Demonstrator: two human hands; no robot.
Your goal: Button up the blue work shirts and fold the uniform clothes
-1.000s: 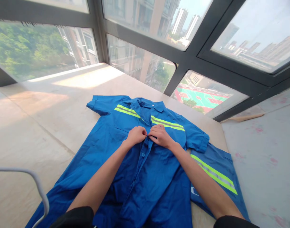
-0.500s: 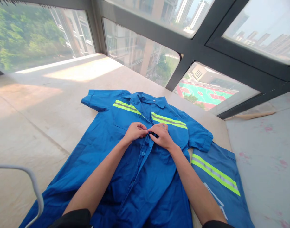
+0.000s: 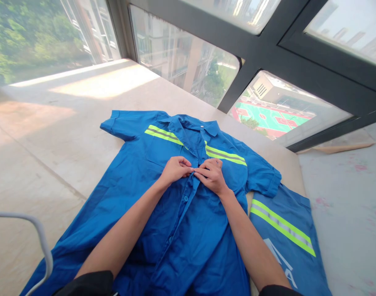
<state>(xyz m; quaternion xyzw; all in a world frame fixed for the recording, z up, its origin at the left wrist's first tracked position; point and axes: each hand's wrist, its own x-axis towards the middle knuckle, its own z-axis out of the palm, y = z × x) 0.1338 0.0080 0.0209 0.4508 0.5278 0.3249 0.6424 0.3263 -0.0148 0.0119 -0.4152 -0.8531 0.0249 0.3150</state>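
Observation:
A blue short-sleeved work shirt (image 3: 151, 193) with yellow-green reflective stripes lies face up on a beige surface, collar toward the windows. My left hand (image 3: 175, 169) and my right hand (image 3: 211, 176) meet at the shirt's front placket just below the collar. Both are closed in a pinch on the placket's edges, fingertips touching. Blue buttons run down the placket below my hands.
A second blue garment (image 3: 286, 242) with a reflective stripe lies under the shirt at the right. A white curved rail (image 3: 41, 242) stands at the lower left. Large windows with dark frames (image 3: 268, 53) border the beige surface (image 3: 52, 135) at the back.
My hands stay pinched together on the placket with small finger shifts. The camera has tilted down and slightly right, so the shirt sits a little higher in view.

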